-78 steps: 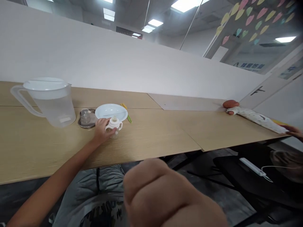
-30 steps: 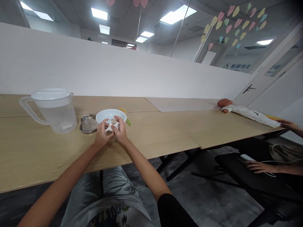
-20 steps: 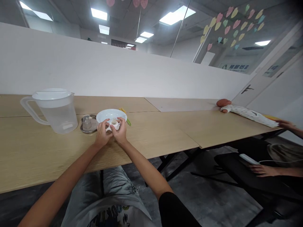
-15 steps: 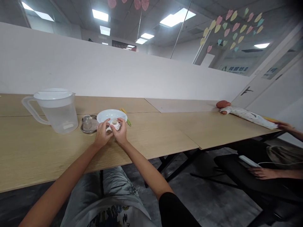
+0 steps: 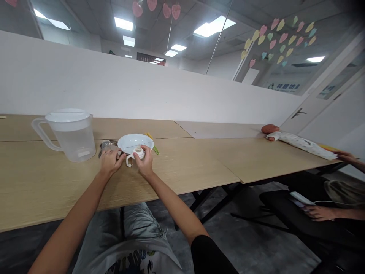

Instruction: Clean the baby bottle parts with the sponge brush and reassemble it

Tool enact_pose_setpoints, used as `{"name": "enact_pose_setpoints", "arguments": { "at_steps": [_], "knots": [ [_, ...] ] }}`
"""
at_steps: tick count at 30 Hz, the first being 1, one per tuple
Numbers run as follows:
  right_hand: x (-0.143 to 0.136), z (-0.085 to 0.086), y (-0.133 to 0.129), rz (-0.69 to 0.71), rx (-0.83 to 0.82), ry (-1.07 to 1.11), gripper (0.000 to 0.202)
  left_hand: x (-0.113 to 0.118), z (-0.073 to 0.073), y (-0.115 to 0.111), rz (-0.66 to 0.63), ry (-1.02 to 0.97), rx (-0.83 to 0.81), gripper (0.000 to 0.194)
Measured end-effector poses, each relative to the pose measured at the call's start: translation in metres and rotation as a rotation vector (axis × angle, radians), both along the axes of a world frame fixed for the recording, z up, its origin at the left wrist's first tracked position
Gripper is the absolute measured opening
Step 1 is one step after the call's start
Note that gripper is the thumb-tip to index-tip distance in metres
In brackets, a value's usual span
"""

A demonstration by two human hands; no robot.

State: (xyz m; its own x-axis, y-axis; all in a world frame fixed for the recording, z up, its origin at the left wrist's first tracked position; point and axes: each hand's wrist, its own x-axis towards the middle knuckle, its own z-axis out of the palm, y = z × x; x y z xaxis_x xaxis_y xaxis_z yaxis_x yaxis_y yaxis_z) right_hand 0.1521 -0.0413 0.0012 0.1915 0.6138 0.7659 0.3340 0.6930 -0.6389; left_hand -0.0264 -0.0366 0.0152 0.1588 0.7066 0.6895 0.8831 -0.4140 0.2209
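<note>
Bottle (image 5: 138, 152) partly behind the right hand (image 5: 146, 163)

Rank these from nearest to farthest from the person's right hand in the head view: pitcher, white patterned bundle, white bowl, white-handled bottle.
1. White-handled bottle: in the grip of the right hand.
2. White bowl: just beyond the hand.
3. Pitcher: off to the left.
4. White patterned bundle: far off to the right.

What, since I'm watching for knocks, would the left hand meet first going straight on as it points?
Probably the clear domed cap on the metal tray, beyond the left hand; whether they touch is unclear.
</note>
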Motion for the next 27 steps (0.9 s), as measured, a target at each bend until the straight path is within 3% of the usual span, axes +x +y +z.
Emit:
{"name": "enact_pose_setpoints", "arguments": {
  "at_steps": [4,8,12,18,27],
  "knots": [
    [0.0,0.001,0.0,-0.015,0.025,-0.014,0.039,-0.002,-0.003,0.006,0.159,0.011,0.018,0.052],
    [0.001,0.002,-0.001,-0.04,0.054,-0.034,0.037,-0.004,-0.003,0.01,0.33,0.072,-0.14,0.062],
    [0.002,0.003,-0.001,-0.06,0.067,-0.056,0.034,-0.004,0.0,0.009,0.406,0.089,-0.224,0.065],
    [0.002,0.003,0.0,-0.067,0.07,-0.065,0.033,-0.008,0.0,0.011,0.333,0.037,-0.133,0.06],
    [0.003,0.006,-0.002,-0.08,0.065,-0.086,0.033,-0.017,-0.015,0.021,0.31,0.108,-0.177,0.065]
  ]
}}
